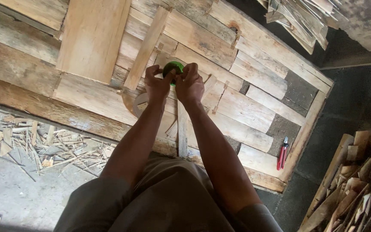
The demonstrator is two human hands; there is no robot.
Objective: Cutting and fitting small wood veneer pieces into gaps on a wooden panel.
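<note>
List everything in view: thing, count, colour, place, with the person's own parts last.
green round object: one, green, held between both hands over the boards.
wooden platform: one, pale brown planks, filling the upper middle.
loose board: one, light wood, lying on the platform at upper left.
red tool: one, red with silver, on the platform's lower right edge.
wood scraps: many, pale, on the grey floor at left.
stacked offcuts: many, tan, at lower right.
left hand: one, gripping the green round object.
right hand: one, gripping it from the other side.
</note>
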